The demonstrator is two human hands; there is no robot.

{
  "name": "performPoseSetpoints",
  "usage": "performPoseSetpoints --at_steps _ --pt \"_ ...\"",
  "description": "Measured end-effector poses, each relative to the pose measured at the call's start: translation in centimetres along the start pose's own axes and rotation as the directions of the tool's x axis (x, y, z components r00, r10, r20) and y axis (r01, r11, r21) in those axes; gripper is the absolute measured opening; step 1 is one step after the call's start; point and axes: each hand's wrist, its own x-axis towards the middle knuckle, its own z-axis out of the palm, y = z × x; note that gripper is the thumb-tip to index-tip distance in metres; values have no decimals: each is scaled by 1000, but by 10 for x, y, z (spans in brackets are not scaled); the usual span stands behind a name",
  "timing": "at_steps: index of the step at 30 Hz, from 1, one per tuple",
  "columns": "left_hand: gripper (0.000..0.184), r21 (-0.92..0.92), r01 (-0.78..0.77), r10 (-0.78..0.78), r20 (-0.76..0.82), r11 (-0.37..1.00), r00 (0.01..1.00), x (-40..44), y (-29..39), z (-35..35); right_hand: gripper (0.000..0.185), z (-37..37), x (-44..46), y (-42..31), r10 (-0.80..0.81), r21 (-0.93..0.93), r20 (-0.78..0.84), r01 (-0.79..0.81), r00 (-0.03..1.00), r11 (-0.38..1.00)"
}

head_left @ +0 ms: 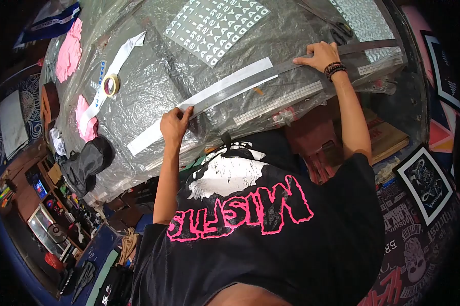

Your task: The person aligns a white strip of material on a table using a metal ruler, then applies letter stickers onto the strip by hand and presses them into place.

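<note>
Well to the left of your left hand [175,123] sits a black bag [93,159], its contents hidden. Lower than your right hand [322,57] and out to its right lies a brown cardboard box [393,144]; you can't see inside it. The metal ruler [286,67] runs beneath both hands, lying over a white paper strip [147,138] near the left one. Your left fingers press down close together, whether pinching I cannot tell; your right thumb is spread from its bent fingers.
</note>
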Motion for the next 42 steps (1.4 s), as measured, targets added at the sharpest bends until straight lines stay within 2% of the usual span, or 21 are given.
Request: performPoseSetpoints --at_steps 1,2,4,5,7,10,11,12,14,17,19,25,27,34,37,39,41,42 --pt "62 79 -108 115 -88 991 989 0 0 0 73 1 0 1 3 2 1 -3 1000 1000" --pt "62 81 -111 118 -86 990 989 0 0 0 72 2 -1 1 3 -8 -13 -3 1000 1000" --pt "53 167 -206 245 -263 964 933 0 12 -11 71 4 -1 3 5 -16 -23 -5 1000 1000" --pt "53 169 -209 249 -259 963 933 4 20 -16 71 5 -2 4 -8 -11 -46 8 999 1000" --pt "46 140 -286 319 -433 948 843 18 38 -22 70 7 -4 5 -20 -3 -64 20 998 1000" --pt "52 -74 -208 197 -138 975 971 49 84 -23 70 7 -3 5 -47 -10 -102 47 994 999" --pt "55 -160 -170 175 20 973 984 57 110 -28 70 5 -4 5 -43 -21 -85 41 995 999" --pt "55 -214 -194 218 95 957 971 65 134 -29 71 5 -3 4 -39 -33 -70 37 997 999" --pt "48 -200 -242 281 199 949 939 84 175 -20 71 6 -2 4 -41 -32 -64 39 997 999" --pt "48 -249 -271 337 279 930 899 108 212 -6 72 9 -1 7 -51 -29 -79 49 996 998" --pt "46 -462 -92 323 451 882 832 118 224 4 72 11 -1 8 -58 -28 -100 55 993 998" --pt "45 -433 -92 316 479 897 819 126 232 16 72 18 -2 10 -81 -29 -187 77 979 997" --pt "44 -445 -96 325 474 890 818 126 231 17 66 15 0 8 -19 -46 -58 16 998 999" --pt "43 -402 -112 306 459 909 834 129 228 28 65 17 0 9 -31 -26 -99 29 995 999" --pt "42 -405 -94 292 461 909 838 127 229 26 65 16 1 10 -12 -41 -54 10 998 999" --pt "42 -414 -81 289 469 907 835 126 230 24 67 11 -2 13 -86 27 -98 89 992 996" --pt "40 -369 -51 244 497 928 833 129 230 25 67 8 -11 15 -87 87 -114 97 990 992" --pt "39 -434 -54 283 485 899 827 126 229 21 67 6 -19 14 -87 153 -121 105 989 983"
